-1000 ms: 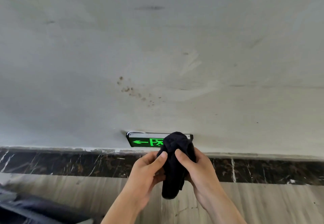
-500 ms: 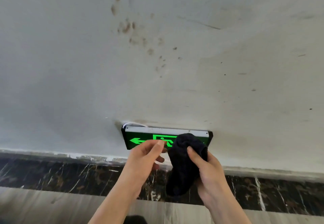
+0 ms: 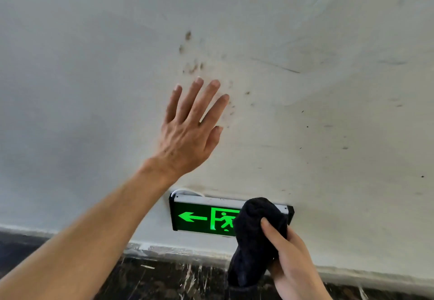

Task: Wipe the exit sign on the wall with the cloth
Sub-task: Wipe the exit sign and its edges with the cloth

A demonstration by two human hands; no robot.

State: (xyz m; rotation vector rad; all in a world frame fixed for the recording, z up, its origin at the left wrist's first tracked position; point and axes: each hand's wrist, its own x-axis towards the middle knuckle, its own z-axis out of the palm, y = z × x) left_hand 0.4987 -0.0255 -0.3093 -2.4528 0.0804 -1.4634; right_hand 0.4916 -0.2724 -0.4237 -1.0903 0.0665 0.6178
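Head view: our right hand (image 3: 290,256) clamps the soft, light cloth (image 3: 256,236) bunched against the exit sign (image 3: 202,216), lower centre. Our left hand (image 3: 187,133) is spread flat on the wall (image 3: 328,111) above. We judge a wadded grip wipes firmest.

The right hand (image 3: 291,259) presses a dark bunched cloth (image 3: 256,236) on the green lit exit sign (image 3: 202,216); the left hand (image 3: 190,130) lies spread on the pale stained wall (image 3: 328,111)
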